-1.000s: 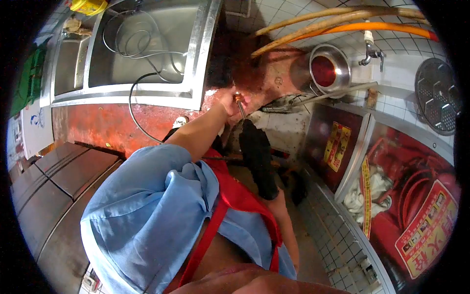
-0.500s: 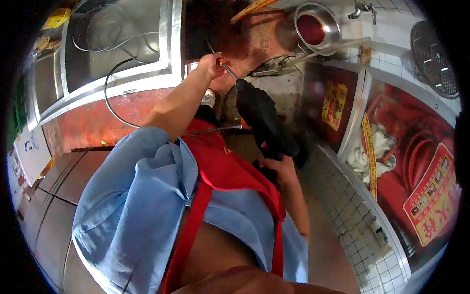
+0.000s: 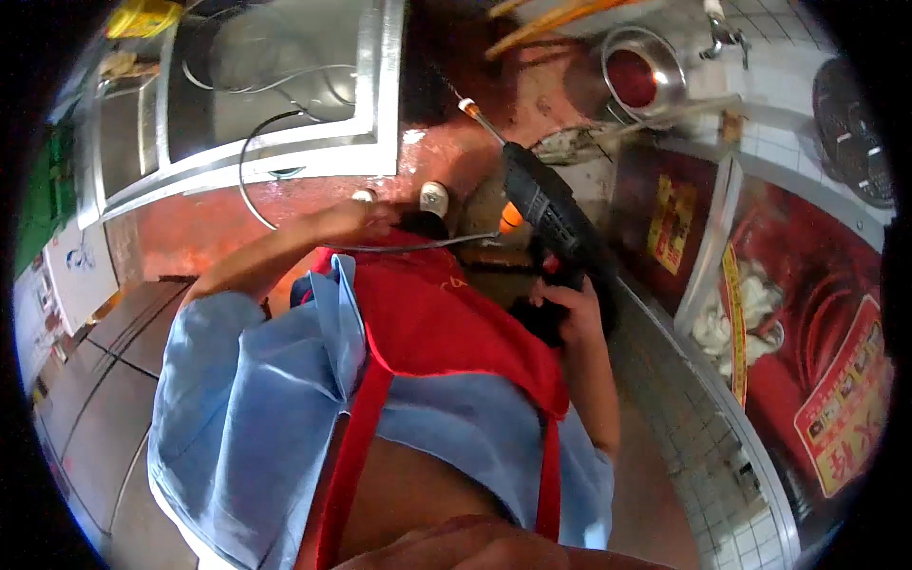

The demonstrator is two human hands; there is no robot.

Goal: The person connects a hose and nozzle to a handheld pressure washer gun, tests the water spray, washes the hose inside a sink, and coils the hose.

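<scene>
My right hand (image 3: 575,309) is wrapped around the rear grip of a black pressure washer gun (image 3: 551,195). Its thin metal lance points up and away, ending in an orange-and-white nozzle (image 3: 468,107). Under the gun, an orange connector (image 3: 511,218) joins a grey hose (image 3: 418,248) that runs left across the front of my red apron (image 3: 437,313). My left hand (image 3: 366,220) is in front of my waist, just above the hose and away from the nozzle. Its fingers are blurred, so I cannot make out their shape or whether they touch the hose.
At upper left a steel sink (image 3: 380,114) has hose coiled in it. A metal pot (image 3: 676,85) stands at the back by a wall tap (image 3: 724,38). On the right is a red fire hose cabinet (image 3: 807,332) with white cloth inside. My shoes (image 3: 433,198) stand on wet reddish floor.
My left hand has let go of the nozzle end and drawn back to my waist. The gun stays in my right hand. The whole view has shifted slightly.
</scene>
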